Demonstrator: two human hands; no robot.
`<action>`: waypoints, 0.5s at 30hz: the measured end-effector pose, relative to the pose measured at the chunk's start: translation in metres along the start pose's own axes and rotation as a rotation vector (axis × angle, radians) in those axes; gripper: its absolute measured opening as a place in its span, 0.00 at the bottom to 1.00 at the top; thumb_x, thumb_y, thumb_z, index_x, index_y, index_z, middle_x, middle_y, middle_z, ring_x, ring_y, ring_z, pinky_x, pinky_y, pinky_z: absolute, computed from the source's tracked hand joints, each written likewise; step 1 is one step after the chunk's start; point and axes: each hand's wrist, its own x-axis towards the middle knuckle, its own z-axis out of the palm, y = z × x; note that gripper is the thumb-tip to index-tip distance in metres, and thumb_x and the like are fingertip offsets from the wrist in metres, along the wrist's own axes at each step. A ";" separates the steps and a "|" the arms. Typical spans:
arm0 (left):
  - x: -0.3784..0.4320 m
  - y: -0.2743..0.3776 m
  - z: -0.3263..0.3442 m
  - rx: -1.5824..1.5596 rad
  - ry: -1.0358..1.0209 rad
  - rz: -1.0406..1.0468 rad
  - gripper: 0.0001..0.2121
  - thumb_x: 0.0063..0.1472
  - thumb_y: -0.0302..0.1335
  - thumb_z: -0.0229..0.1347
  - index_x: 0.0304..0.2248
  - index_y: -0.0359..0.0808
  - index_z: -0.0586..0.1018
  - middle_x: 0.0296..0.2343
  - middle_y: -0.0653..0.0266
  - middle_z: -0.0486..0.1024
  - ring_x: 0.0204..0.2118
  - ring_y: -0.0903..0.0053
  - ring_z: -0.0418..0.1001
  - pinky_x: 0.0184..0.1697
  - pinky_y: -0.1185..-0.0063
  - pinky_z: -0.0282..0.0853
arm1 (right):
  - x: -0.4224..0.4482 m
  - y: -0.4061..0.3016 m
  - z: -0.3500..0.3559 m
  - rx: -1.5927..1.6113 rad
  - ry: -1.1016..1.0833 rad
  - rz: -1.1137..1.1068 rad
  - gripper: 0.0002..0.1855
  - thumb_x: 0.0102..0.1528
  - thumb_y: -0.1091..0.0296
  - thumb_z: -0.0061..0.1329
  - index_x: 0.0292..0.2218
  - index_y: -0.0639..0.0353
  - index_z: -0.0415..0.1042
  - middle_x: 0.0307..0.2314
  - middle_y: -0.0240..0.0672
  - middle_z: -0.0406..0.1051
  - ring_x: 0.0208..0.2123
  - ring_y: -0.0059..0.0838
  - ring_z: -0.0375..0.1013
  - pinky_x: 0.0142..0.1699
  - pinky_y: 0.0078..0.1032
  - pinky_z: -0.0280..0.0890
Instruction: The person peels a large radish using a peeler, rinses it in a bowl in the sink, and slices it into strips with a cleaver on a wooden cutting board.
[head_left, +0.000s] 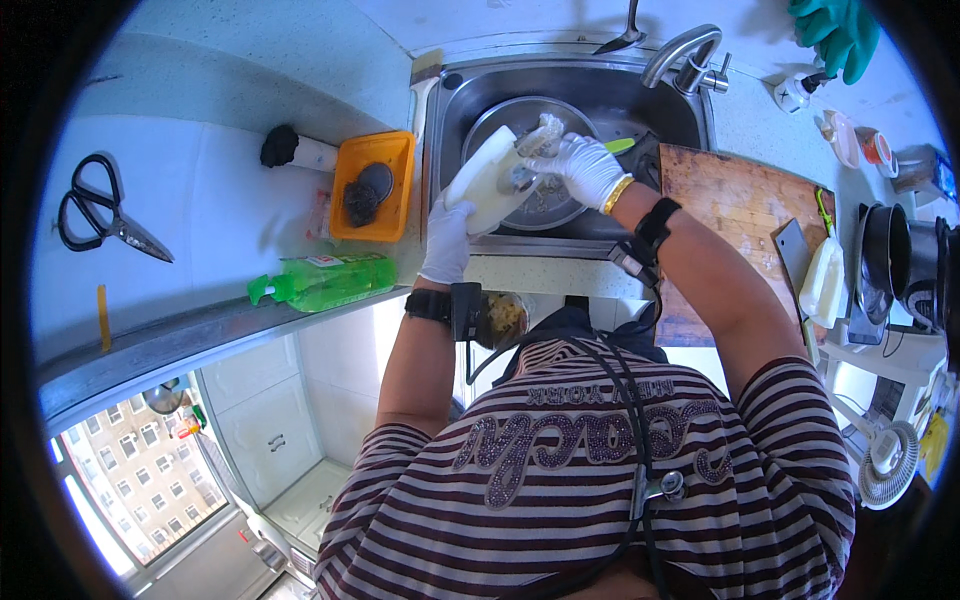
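Observation:
Over the steel sink (637, 105), my gloved left hand (450, 236) grips the lower end of a pale, whitish-green halved gourd or melon (487, 180), which is tilted. My gloved right hand (589, 169) is at its cut side, closed on a shiny metal tool, perhaps a spoon (523, 178), whose shape is partly hidden. A clump of pale stringy pulp (547, 131) lies by the upper end of the piece. Beneath, a round metal basin (555, 217) in the sink holds bits of pulp. A light-green object (619, 145) pokes out beyond my right fingers.
Right of the sink lies a wooden cutting board (720, 217) with a cleaver (791, 255) and a pale peeled piece (823, 281) on it. The faucet (686, 56) stands behind. At left are an orange tray (409, 187), a green soap bottle (337, 281) and scissors (116, 217).

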 end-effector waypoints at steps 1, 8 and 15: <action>0.001 -0.002 -0.004 0.001 0.000 0.000 0.20 0.51 0.18 0.42 0.46 0.31 0.60 0.41 0.51 0.65 0.40 0.60 0.70 0.34 0.67 0.74 | 0.000 0.004 0.000 0.001 0.000 0.000 0.14 0.53 0.62 0.39 0.41 0.46 0.69 0.39 0.44 0.67 0.42 0.42 0.64 0.52 0.27 0.55; 0.003 -0.003 -0.006 0.077 -0.037 0.073 0.21 0.51 0.18 0.42 0.46 0.30 0.60 0.40 0.52 0.65 0.39 0.61 0.70 0.33 0.68 0.75 | -0.005 0.046 -0.003 -0.338 0.090 0.029 0.13 0.53 0.65 0.39 0.40 0.43 0.71 0.33 0.42 0.70 0.36 0.43 0.69 0.42 0.31 0.63; 0.004 -0.001 -0.006 0.049 -0.008 0.013 0.20 0.50 0.18 0.42 0.46 0.30 0.60 0.40 0.51 0.65 0.40 0.59 0.70 0.34 0.66 0.74 | -0.005 0.001 0.002 -0.239 0.343 -0.282 0.22 0.45 0.78 0.43 0.40 0.39 0.72 0.28 0.42 0.68 0.30 0.41 0.69 0.37 0.33 0.63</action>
